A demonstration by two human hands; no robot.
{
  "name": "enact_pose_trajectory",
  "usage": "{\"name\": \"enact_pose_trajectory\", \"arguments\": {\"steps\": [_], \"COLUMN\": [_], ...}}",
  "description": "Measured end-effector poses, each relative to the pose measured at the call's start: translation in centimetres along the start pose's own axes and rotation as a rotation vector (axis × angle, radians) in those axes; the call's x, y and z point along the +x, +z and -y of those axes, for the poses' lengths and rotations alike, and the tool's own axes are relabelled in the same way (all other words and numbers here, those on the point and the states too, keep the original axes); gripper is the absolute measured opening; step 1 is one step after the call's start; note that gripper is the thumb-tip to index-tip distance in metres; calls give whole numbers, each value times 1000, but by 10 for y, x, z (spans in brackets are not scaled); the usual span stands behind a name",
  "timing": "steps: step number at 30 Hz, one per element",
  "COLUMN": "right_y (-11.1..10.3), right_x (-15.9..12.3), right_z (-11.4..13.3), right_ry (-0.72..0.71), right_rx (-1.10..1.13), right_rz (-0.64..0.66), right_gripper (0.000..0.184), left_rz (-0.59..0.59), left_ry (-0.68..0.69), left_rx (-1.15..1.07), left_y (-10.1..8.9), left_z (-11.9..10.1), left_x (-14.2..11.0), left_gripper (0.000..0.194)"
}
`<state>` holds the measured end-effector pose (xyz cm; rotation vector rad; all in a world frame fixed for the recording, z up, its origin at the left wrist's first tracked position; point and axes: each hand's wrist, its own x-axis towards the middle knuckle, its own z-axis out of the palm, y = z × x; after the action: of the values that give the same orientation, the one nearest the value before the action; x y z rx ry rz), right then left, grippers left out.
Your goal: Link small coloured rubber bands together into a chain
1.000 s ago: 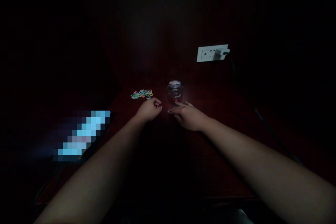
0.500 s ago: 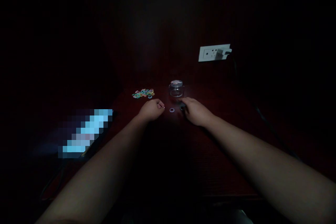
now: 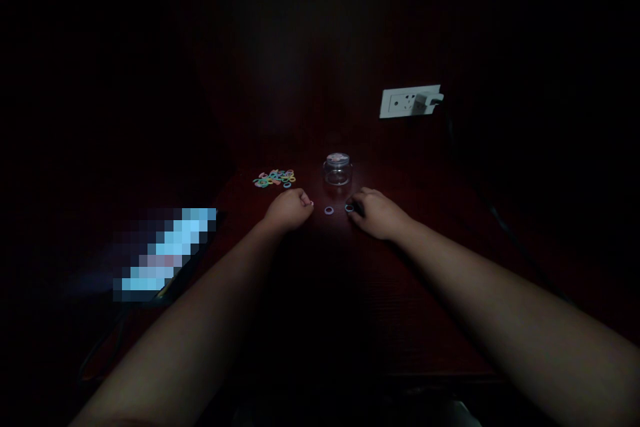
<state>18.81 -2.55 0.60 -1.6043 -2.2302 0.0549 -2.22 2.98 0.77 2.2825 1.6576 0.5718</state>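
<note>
My left hand (image 3: 290, 209) is closed in a pinch, with a bit of a small pinkish hair tie (image 3: 311, 203) showing at its fingertips. To its right, a pale lilac hair tie (image 3: 329, 211) lies by itself on the dark red table (image 3: 400, 320). My right hand (image 3: 376, 213) has its fingers curled in around a bluish-green hair tie (image 3: 349, 209) at the tabletop; the far side of that ring is partly behind the fingers. Behind the hands stands a clear jar (image 3: 337, 173) with a lid on it.
Several coloured hair ties (image 3: 274, 178) form a loose pile at the back left. A lit, blurred-out screen (image 3: 167, 253) lies left of my left forearm, a cable near it. On the back wall is a socket (image 3: 410, 101) with a plug in it. Surroundings are very dark.
My right hand's outstretched fingers have curled down and in around the bluish-green hair tie, which shows more now. My left hand keeps its pinch. The view has shifted very slightly.
</note>
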Motion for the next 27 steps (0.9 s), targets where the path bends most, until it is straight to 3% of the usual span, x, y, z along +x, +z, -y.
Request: {"name": "enact_pose_trajectory", "arguments": {"steps": [7,15,20,24,27], "right_y": [1,2,-1,-5,-7], "right_x": [0,1,-1,-1,-2], "right_z": [-1,0,5,10,13], "right_ry": [1,-3,-47,-162,-193], "right_rx": [6,30,99,259,316], "right_rz": [-35,-50,-133,-219,-227], "right_gripper": [22,19,19,21,14], "left_rz": [-26,28,-28,67,68], "left_ry": [17,23,155,352,381], "left_rx": [-64,-88,-171,-319,-360], "left_y": [2,0,-1,-2,0], "left_z": [4,7,-12,-29,-32], "left_x": [1,2,-7,-17,-19], "left_gripper": [24,12,24,20,20]}}
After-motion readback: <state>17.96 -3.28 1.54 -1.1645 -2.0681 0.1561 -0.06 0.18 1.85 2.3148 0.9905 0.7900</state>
